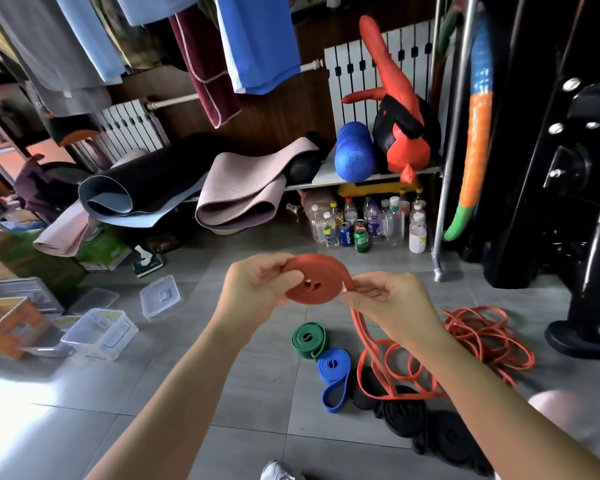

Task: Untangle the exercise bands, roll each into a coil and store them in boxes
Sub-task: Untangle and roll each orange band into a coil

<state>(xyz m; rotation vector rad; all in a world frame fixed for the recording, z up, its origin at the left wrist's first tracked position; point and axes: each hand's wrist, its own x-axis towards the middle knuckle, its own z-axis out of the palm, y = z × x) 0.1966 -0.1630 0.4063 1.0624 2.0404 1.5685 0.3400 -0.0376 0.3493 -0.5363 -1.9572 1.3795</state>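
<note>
A: Containers?
B: Clear plastic boxes on the floor, well left of the red coil. Contents hard to make out (look bare). A loose lid lies between them and the coil. Cardboard cartons further left, cut off by the frame edge.

A: Grip?
B: Left hand pinches the red coil by its left rim, thumb on top. Right hand pinches the band's free tail just beside the coil's right edge. The tail drops to a loose orange-red tangle on the floor.

A: Other bands?
B: Below the coil: green coil, touching a blue band that is half unrolled. Black bands right of the blue one, count unclear, partly under the right forearm.

A: Room?
B: Grey tiled floor. Behind the coil: rolled yoga mats, bottles and cans under a metal shelf, radiators, hanging clothes. Black machine frame at right, cropped.
</note>
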